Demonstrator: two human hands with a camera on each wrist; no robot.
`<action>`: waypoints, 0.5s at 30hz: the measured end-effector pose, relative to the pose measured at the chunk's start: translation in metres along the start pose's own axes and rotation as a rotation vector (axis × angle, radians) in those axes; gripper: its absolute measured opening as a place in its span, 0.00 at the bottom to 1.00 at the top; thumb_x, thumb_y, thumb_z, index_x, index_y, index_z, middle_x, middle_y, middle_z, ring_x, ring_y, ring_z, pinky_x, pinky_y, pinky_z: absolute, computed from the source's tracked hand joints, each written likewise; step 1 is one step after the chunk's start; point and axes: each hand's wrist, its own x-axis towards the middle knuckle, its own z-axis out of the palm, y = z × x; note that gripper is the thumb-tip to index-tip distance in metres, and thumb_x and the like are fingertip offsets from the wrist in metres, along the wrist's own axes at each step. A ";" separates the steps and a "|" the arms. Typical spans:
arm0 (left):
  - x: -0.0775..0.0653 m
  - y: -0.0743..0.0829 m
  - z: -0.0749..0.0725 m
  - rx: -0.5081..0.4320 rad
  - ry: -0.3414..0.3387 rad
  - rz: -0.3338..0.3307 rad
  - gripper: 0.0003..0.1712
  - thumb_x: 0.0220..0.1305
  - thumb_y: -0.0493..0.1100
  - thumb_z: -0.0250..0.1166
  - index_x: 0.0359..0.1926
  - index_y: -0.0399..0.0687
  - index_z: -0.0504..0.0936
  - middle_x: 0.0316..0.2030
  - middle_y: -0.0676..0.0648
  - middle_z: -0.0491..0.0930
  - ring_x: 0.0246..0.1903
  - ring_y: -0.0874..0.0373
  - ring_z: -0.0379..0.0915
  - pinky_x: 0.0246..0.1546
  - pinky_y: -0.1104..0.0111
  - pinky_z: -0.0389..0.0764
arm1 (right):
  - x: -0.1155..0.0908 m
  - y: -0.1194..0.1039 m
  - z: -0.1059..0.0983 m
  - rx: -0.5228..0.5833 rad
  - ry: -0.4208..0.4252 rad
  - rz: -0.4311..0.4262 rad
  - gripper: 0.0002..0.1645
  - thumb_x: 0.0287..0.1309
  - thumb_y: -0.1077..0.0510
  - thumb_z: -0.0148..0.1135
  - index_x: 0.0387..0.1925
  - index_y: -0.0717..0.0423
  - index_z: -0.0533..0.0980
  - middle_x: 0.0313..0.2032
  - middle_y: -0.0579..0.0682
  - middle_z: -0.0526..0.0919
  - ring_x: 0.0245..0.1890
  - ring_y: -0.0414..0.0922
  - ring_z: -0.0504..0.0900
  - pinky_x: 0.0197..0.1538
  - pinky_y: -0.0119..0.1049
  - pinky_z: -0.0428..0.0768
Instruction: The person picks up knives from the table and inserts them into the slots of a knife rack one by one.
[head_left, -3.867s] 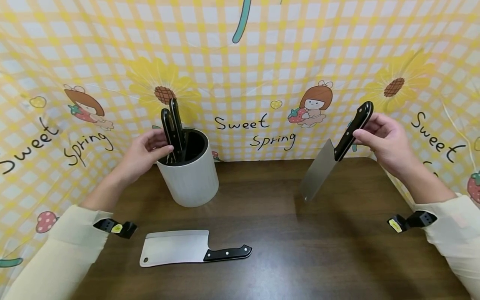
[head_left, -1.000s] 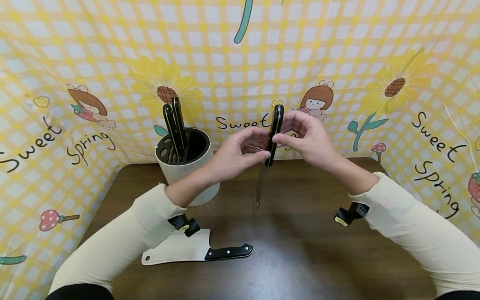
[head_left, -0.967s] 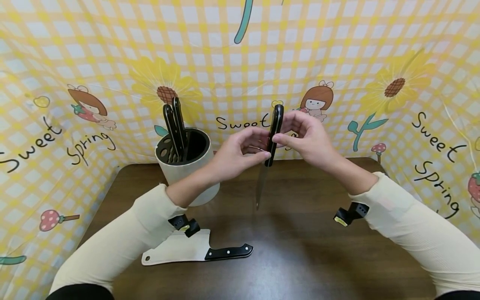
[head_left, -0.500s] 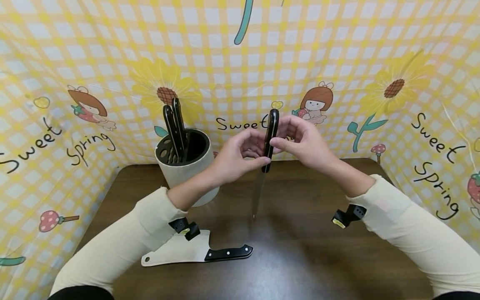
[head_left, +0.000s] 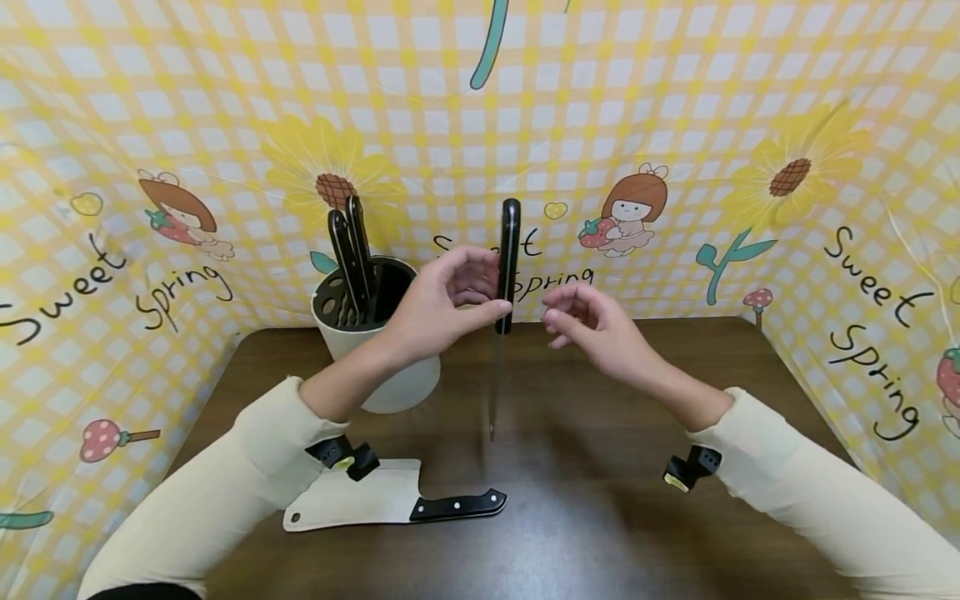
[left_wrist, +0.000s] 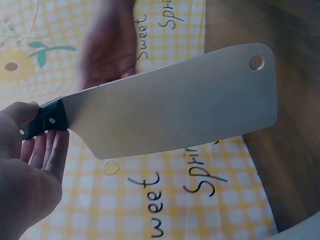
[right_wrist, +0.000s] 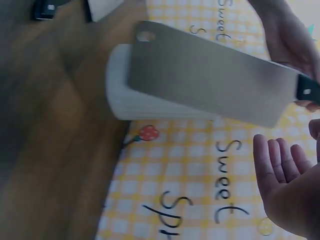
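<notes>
My left hand (head_left: 442, 300) pinches the black riveted handle of a cleaver (left_wrist: 175, 107) between thumb and fingers. The cleaver hangs tip-down above the middle of the table, edge-on in the head view. Its broad steel blade has a round hole near the tip corner, plain in both wrist views. Just right of the handle is my right hand (head_left: 600, 342), apart from it, fingers loosely bent around nothing. Left of both hands stands a white round knife holder (head_left: 405, 383) with a black slotted top. Two black knife handles (head_left: 342, 254) rise from its left part.
A second cleaver (head_left: 375, 496) lies flat on the brown wooden table (head_left: 600, 533) near the front, its handle pointing right; my left sleeve and wrist camera overlap its blade. Yellow checked cloth (head_left: 675, 75) encloses the table's back and sides.
The right hand carried the cleaver from the right to the middle, where the left hand, coming from the holder, gripped it too. The right hand let go; the left drew the cleaver slightly left.
</notes>
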 end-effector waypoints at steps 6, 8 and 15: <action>-0.009 0.008 -0.019 0.023 0.032 -0.017 0.26 0.62 0.27 0.70 0.60 0.31 0.72 0.50 0.39 0.78 0.45 0.53 0.79 0.49 0.68 0.83 | -0.019 0.026 0.010 -0.160 -0.060 0.028 0.12 0.70 0.63 0.62 0.53 0.62 0.76 0.43 0.56 0.82 0.40 0.49 0.82 0.44 0.40 0.86; -0.012 0.009 -0.024 0.026 0.043 -0.025 0.27 0.62 0.27 0.69 0.61 0.30 0.72 0.50 0.39 0.77 0.45 0.53 0.78 0.49 0.69 0.82 | -0.025 0.033 0.013 -0.224 -0.083 0.013 0.12 0.69 0.62 0.64 0.52 0.58 0.77 0.43 0.54 0.83 0.43 0.47 0.81 0.45 0.39 0.84; -0.025 0.011 -0.041 0.033 0.086 0.003 0.27 0.60 0.23 0.68 0.60 0.29 0.72 0.49 0.43 0.77 0.44 0.56 0.78 0.48 0.72 0.82 | -0.042 0.050 0.026 -0.318 -0.190 -0.034 0.19 0.66 0.57 0.68 0.56 0.55 0.76 0.49 0.50 0.81 0.48 0.45 0.81 0.46 0.38 0.85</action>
